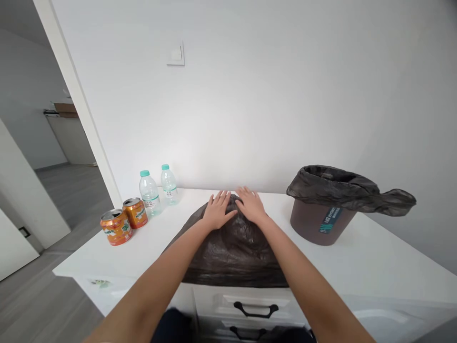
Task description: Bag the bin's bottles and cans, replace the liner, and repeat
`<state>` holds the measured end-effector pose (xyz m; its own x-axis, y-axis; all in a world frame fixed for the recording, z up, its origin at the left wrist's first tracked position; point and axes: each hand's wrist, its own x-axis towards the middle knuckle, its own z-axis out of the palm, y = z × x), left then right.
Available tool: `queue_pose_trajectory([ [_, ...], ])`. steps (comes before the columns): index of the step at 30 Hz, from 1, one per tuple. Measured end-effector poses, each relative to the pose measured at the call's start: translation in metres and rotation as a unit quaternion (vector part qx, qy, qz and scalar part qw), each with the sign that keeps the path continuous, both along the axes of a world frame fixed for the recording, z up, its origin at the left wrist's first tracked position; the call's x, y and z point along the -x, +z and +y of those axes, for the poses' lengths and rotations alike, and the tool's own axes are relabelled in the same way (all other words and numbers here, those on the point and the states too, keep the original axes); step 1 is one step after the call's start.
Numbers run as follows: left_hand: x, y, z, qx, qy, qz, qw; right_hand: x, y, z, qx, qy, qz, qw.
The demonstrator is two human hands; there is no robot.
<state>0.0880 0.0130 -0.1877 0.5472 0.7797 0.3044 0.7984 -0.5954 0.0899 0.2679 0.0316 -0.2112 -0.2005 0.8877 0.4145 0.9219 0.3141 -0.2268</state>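
Observation:
A dark, thin plastic garbage bag (235, 252) lies spread over the middle of the white cabinet top, its near edge reaching the front. My left hand (217, 211) rests on the bag's far part with the fingers stretched and spread. Beside it, my right hand (250, 205) also lies over the bag, fingers extended and slightly blurred. Neither hand grips anything. To the right stands a brown garbage bin (310, 221) with a blue-green label; a dark bag liner (332, 188) is folded over its rim, with a bunched end sticking out to the right.
On the left of the cabinet top (171, 233) stand two orange soda cans (117, 227) (135, 213) and two clear bottles with teal caps (150, 195) (169, 186). Drawers with black handles (255, 310) are below. A wall with a light switch (175, 53) rises behind; a doorway is at left.

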Motion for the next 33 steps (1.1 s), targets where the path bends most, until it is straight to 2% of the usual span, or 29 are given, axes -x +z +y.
queue_pose_trajectory([
  [3, -0.015, -0.02, 0.034, 0.049, 0.026, 0.039, 0.998, 0.019, -0.012, 0.021, 0.059, 0.0, -0.033, 0.998],
  [6, -0.015, -0.052, 0.058, 0.085, 0.042, 0.048, 0.994, 0.021, -0.034, 0.028, 0.106, -0.006, -0.04, 0.994],
  [10, -0.009, -0.095, 0.076, 0.124, 0.058, 0.048, 0.989, 0.017, -0.069, 0.04, 0.165, -0.022, -0.038, 0.985],
  [14, -0.007, -0.12, 0.091, 0.134, 0.06, 0.045, 0.988, 0.011, -0.096, 0.056, 0.198, -0.046, -0.027, 0.979],
  [18, -0.005, -0.129, 0.105, 0.124, 0.068, 0.039, 0.989, 0.008, -0.106, 0.066, 0.21, -0.063, -0.021, 0.976],
  [24, 0.014, -0.137, 0.116, 0.103, 0.078, 0.031, 0.991, 0.004, -0.093, 0.059, 0.221, -0.049, -0.029, 0.974],
  [29, 0.065, -0.139, 0.113, 0.096, 0.131, 0.027, 0.986, -0.005, -0.086, 0.047, 0.224, -0.035, -0.034, 0.973],
  [33, 0.117, -0.129, 0.091, 0.098, 0.173, 0.027, 0.98, -0.01, -0.09, 0.047, 0.227, -0.042, -0.035, 0.972],
])
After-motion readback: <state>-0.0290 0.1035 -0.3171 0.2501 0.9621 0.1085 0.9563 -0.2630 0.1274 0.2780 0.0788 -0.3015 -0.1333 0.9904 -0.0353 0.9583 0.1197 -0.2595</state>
